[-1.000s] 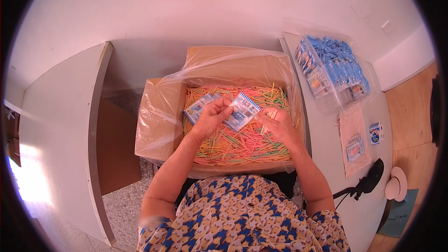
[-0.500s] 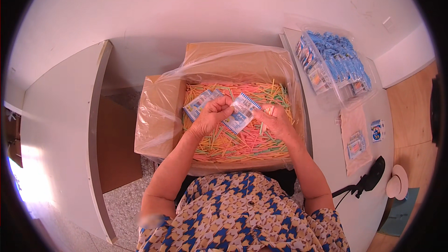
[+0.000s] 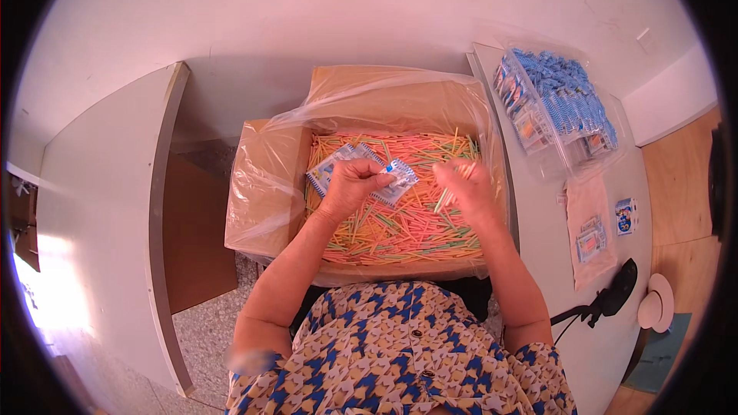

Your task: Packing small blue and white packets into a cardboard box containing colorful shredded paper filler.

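A: Head view: what's the left hand (image 3: 350, 184) doing?
B: Pinching a blue-and-white packet (image 3: 400, 184) between thumb and fingers, over the open cardboard box (image 3: 265, 184).
A: And the right hand (image 3: 473, 188)?
B: Blurred, but its fingers are curled round a few pale sticks (image 3: 444, 201) — just right of the packet, apart from it.
A: Anything else close?
B: More packets (image 3: 327, 172) beside the left hand — whether it grips those too, I cannot tell. Loose coloured sticks (image 3: 392, 238) lie below, in the box.
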Available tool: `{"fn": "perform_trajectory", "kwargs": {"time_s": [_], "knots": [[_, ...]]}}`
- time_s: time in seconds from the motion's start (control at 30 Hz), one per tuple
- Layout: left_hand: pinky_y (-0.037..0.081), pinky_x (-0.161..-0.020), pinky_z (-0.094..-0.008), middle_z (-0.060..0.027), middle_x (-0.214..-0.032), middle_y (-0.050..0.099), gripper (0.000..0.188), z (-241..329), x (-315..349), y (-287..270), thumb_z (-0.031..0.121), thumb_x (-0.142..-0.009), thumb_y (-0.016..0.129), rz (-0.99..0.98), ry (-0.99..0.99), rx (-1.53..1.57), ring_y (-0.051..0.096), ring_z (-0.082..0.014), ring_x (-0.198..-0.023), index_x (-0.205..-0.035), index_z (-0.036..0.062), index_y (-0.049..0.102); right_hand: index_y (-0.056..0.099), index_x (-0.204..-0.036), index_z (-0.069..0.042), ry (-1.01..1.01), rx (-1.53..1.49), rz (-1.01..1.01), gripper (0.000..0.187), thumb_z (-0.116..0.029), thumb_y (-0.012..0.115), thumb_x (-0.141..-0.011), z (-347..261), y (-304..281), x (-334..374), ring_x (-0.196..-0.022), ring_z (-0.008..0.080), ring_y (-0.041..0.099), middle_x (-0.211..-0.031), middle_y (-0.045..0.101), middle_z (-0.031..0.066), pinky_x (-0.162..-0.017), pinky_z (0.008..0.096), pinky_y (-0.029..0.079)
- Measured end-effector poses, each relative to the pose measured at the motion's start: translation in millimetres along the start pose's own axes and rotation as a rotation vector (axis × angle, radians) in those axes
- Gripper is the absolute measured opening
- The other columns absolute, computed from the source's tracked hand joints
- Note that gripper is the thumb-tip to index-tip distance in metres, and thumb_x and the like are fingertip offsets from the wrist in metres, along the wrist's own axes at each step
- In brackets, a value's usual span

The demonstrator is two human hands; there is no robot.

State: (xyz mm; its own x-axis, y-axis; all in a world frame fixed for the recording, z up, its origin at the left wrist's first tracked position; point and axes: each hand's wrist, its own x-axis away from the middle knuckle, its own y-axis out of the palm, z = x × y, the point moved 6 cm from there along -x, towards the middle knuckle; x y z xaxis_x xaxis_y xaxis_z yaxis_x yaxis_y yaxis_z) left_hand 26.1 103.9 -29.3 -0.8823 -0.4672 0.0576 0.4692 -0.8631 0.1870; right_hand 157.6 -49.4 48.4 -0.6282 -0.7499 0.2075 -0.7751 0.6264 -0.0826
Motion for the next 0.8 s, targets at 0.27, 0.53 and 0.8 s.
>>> {"fn": "perform_trajectory", "kwargs": {"time_s": [0.27,0.53,0.8], "knots": [[0.053,-0.079,-0.0258,-0.0099,-0.11,0.067,0.009,12.3,1.7,12.5,0.0,-0.082,0.07,-0.07,0.095,0.099,0.062,-0.0112,-0.093,-0.089,0.002,0.073,0.06,-0.071,-0.006,-0.129,-0.092,-0.029,0.023,-0.019,0.067,-0.088,-40.1,29.7,-11.2,-0.049,0.001,0.044,-0.056,0.05,-0.0054,-0.042,0.0207,0.033],[0.053,-0.079,-0.0263,-0.0094,-0.113,0.066,0.011,14.0,1.8,16.9,0.0,-0.081,0.07,-0.122,0.083,0.072,0.062,-0.0129,-0.095,-0.091,0.0034,0.073,0.061,-0.072,0.001,-0.315,0.22,0.061,0.026,-0.02,0.066,-0.087,-47.3,42.8,-13.4,-0.053,0.0026,0.045,-0.057,0.052,-0.0023,-0.045,0.0249,0.035],[0.05,-0.082,-0.0268,-0.0031,-0.1,0.069,0.012,16.3,2.7,13.9,0.007,-0.085,0.069,-0.108,0.094,0.219,0.06,-0.0102,-0.091,-0.096,0.0024,0.073,0.056,-0.07,0.001,-0.521,0.391,-0.01,0.031,-0.023,0.066,-0.089,-50.9,61.9,-9.7,-0.056,0.0175,0.049,-0.065,0.055,0.0072,-0.052,0.0306,0.041]]}}
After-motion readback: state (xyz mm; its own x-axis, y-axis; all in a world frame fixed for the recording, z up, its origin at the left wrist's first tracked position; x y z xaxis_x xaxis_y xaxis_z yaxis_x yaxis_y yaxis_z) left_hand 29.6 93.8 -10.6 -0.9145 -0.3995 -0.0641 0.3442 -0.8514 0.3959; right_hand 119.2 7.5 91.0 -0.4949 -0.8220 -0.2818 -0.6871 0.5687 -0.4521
